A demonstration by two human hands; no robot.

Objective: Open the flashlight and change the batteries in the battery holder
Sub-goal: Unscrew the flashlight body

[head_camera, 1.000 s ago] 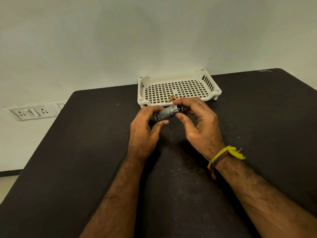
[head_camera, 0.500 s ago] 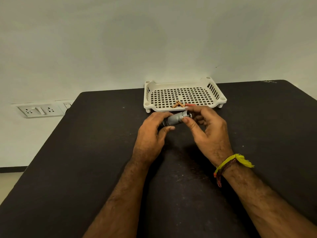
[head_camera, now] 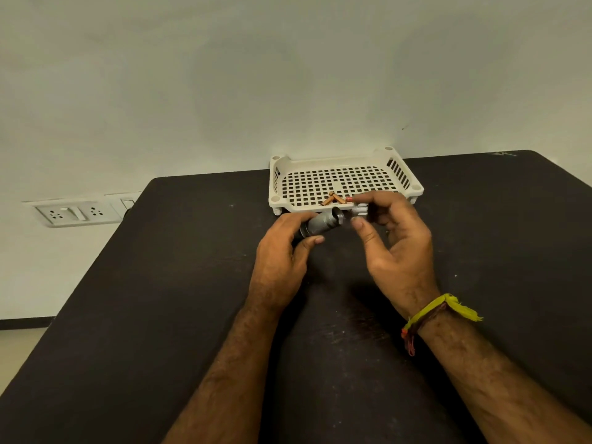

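Observation:
My left hand (head_camera: 282, 251) grips a grey metal flashlight body (head_camera: 322, 223), held just above the black table with its open end facing right. Just to the right of that opening, my right hand (head_camera: 395, 248) pinches a small pale part, the battery holder (head_camera: 358, 209), by its fingertips; it is blurred and partly hidden by my fingers. Two or three copper-coloured batteries (head_camera: 333, 199) lie at the front edge of a white perforated tray (head_camera: 413, 187), right behind my hands.
The black table (head_camera: 160, 315) ends against a pale wall at the back and drops off on the left. White wall sockets (head_camera: 77, 213) sit left of the table. A yellow thread band is tied around my right wrist (head_camera: 442, 309).
My right hand has drawn the small pale part out of the flashlight's end and moved right, leaving the tube open. The view has shifted slightly.

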